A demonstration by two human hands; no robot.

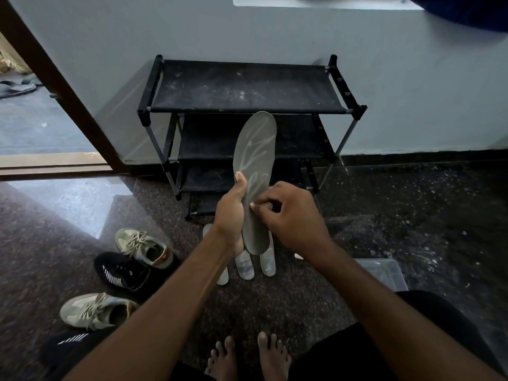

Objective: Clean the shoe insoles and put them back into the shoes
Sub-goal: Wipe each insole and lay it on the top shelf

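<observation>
The grey insole (254, 149) stands nearly upright in the air in front of the shoe rack (242, 86), heel end down, with pale streaks across its face. I judge it light, thin and bendy, so it would flop if I took it by the toe. The sound hold is around the waist, thumb on the face and fingers behind. That is how my left hand (232, 213) grasps it. My right hand (288, 213) is curled, pinching a small pale wipe (259, 207) against the insole's right edge. The surface looks matte, not slippery, so firm rubbing should be safe if backed from behind. Below, other pale insoles (244, 266) lie on the floor (412, 215). The shoes (143, 248) sit near the floor's left side.
</observation>
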